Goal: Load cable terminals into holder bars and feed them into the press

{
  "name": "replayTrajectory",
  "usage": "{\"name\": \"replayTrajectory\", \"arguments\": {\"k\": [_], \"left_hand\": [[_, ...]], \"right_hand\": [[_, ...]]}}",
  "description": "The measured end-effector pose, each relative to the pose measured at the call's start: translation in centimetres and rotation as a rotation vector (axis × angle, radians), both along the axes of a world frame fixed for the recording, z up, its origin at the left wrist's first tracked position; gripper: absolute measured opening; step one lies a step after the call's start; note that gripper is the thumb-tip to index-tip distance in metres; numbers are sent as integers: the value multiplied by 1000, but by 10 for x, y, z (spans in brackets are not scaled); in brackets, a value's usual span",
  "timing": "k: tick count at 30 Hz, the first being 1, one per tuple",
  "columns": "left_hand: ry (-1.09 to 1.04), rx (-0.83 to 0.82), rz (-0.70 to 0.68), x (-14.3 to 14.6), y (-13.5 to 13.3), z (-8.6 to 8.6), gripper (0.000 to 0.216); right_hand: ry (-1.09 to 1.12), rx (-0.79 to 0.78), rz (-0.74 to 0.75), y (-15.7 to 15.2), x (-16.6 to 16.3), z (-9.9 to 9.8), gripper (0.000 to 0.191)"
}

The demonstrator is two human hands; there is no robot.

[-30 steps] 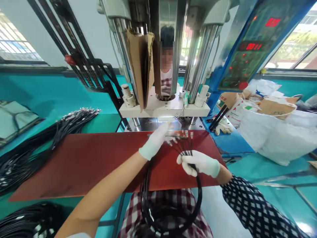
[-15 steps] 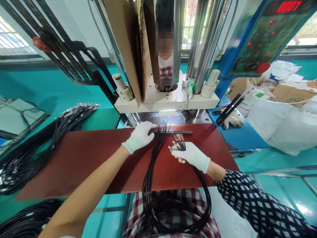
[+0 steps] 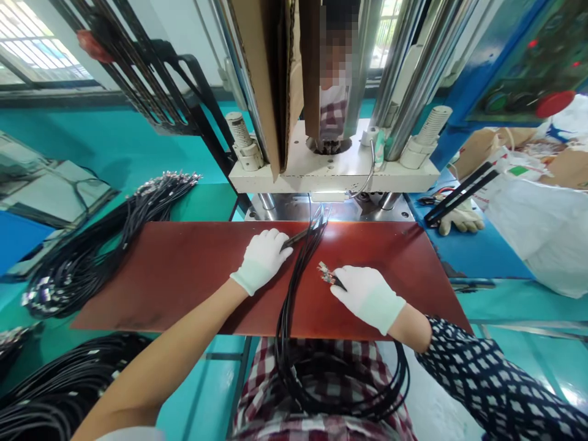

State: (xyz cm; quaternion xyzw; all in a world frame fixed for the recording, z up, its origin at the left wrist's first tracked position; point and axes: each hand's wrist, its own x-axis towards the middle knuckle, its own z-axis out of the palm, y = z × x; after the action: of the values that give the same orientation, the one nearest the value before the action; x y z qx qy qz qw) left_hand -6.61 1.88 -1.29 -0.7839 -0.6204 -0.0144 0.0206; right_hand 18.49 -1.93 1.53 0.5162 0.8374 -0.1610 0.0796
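My left hand [image 3: 263, 262], in a white glove, is closed around the near end of a thin dark bar [image 3: 297, 237]. The bar slants up to the right and meets a bundle of black cables [image 3: 294, 285]; its far end is hard to make out there. These cables run from the press's lower edge over the red-brown board [image 3: 193, 269] and loop down onto my lap. In my gloved right hand [image 3: 370, 298] are several black cable ends, their metal-tipped connectors [image 3: 326, 274] sticking out to the left.
A white press plate [image 3: 285, 182] with metal columns stands behind the board. More black cables [image 3: 124, 223] lie in heaps at the left. On the blue surface at right are a spare glove [image 3: 462, 219] and black rods [image 3: 459, 195]. A red button [image 3: 555, 104] sits on the control panel.
The bar has gone from lying level across the cables to a slant, and its right end no longer shows past them. My right hand has turned, covering more of its cables.
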Motion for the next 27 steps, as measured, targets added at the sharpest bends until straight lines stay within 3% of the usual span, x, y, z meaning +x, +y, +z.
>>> {"name": "replayTrajectory", "arguments": {"k": [3,5,7,9,11,13,16,19,27], "left_hand": [[44,-114,130,-10,-9,11,26],[-55,-214,261,-28,-28,24,21],[-268,-264,342,-44,-51,40,22],[-591,-299,332,-47,-69,54,29],[-977,-435,276,-31,-75,62,42],[-1304,-654,214,-2,-68,61,52],[-1576,-830,46,44,-43,47,52],[-1671,-762,-92,74,-25,32,52],[-1618,-560,4,90,-22,21,43]], "right_hand": [[-136,56,-13,-3,3,4,28],[-14,-95,-82,-4,14,11,25],[357,-489,-117,-2,24,18,24],[839,-941,-136,0,28,21,24],[1180,-1191,-172,3,23,18,29],[1262,-1154,-232,4,11,13,31],[1090,-844,-305,1,-2,9,25],[1051,-704,-353,-4,-4,7,23],[1103,-668,-450,-7,-2,-1,21]]}}
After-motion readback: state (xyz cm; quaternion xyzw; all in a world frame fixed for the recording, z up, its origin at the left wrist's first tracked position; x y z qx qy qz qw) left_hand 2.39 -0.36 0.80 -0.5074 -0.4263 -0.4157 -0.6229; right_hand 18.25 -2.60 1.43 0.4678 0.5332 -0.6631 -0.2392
